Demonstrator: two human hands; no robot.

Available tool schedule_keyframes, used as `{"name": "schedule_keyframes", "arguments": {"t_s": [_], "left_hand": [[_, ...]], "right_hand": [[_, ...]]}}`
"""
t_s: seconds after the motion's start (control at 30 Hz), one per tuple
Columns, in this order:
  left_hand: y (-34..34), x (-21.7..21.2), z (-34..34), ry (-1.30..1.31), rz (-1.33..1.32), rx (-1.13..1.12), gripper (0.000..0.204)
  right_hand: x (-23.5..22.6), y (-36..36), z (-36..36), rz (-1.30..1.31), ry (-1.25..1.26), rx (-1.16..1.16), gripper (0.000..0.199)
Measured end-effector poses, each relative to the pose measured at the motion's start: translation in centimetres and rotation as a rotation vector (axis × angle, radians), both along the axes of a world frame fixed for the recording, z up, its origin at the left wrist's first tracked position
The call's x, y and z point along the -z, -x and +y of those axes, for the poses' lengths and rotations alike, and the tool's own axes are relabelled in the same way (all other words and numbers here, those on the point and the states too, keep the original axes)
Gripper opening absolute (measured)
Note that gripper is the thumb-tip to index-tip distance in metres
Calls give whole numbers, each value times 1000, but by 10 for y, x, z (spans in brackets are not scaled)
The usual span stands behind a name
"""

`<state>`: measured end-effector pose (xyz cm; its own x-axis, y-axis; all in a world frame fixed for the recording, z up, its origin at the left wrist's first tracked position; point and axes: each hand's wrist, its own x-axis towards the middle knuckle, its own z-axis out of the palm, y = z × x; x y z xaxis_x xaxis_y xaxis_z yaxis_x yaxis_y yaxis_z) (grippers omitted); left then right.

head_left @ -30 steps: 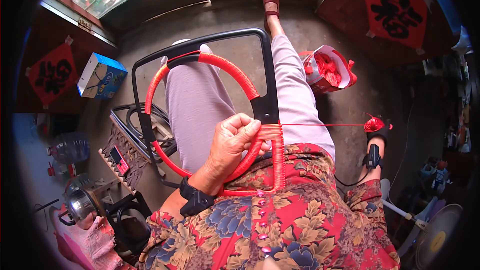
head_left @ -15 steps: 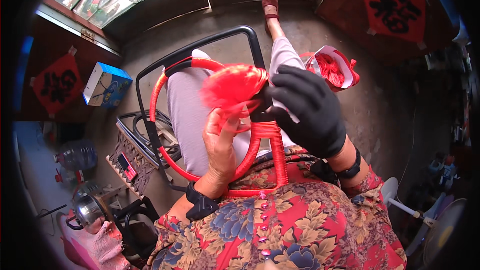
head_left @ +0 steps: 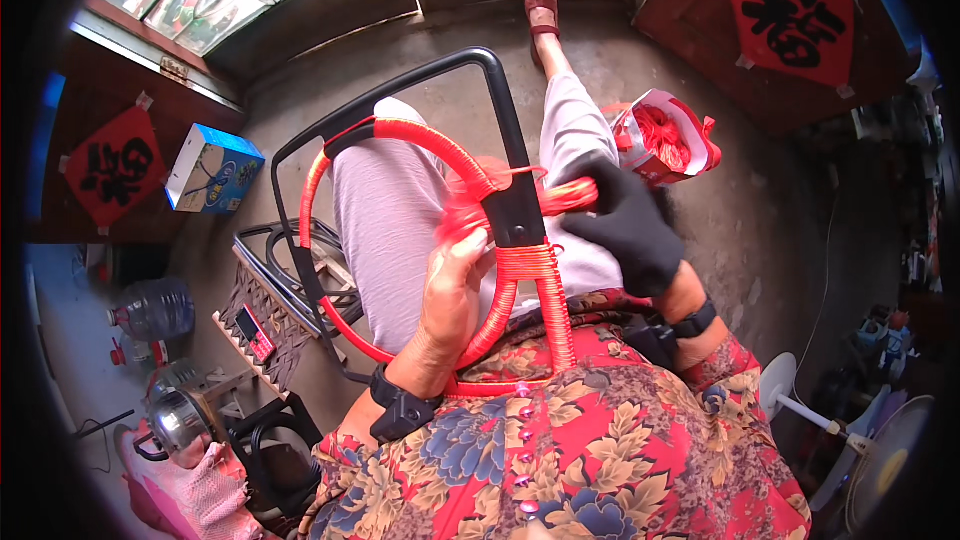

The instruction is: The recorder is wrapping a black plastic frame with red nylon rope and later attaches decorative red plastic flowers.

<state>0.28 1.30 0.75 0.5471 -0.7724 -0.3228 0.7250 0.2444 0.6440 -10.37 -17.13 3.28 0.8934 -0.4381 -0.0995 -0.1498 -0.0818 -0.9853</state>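
A black metal frame with a red cord-wrapped ring (head_left: 400,140) is held across the lap, in the centre of the frame, its black bar running from the upper middle down to a junction wrapped in red cord. The bare left hand (head_left: 452,292), just below centre, is closed around the lower right arc of the ring, thumb up against the wrapped part. The right hand in a black glove (head_left: 628,230), right of centre, is closed on a bundle of red plastic cord (head_left: 565,195), which is pulled out to the right of the black bar; a blurred loop of the same cord is seen on the left side of the bar.

A white bag of red cord (head_left: 665,135) lies on the concrete floor at the upper right. A blue and white cardboard box (head_left: 212,168) sits at the upper left. A clear plastic water bottle (head_left: 152,308) is at the left edge, and a steel kettle (head_left: 178,418) at the lower left.
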Motion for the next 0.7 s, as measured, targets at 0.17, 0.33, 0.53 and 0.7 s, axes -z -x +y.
{"name": "schedule_keyframes", "arguments": {"t_s": [0.17,0.33,0.53,0.7], "left_hand": [[0,-15,0,26,-141,175,29],[-1,-18,-2,9,21,304,30],[-1,-16,-3,20,43,323,28],[-1,-18,-4,15,58,308,26]], "right_hand": [[27,60,-40,-318,-357,390,32],[83,83,-72,-467,-606,481,34],[86,91,-67,-459,-588,419,36],[30,79,-12,-438,191,-17,39]]}}
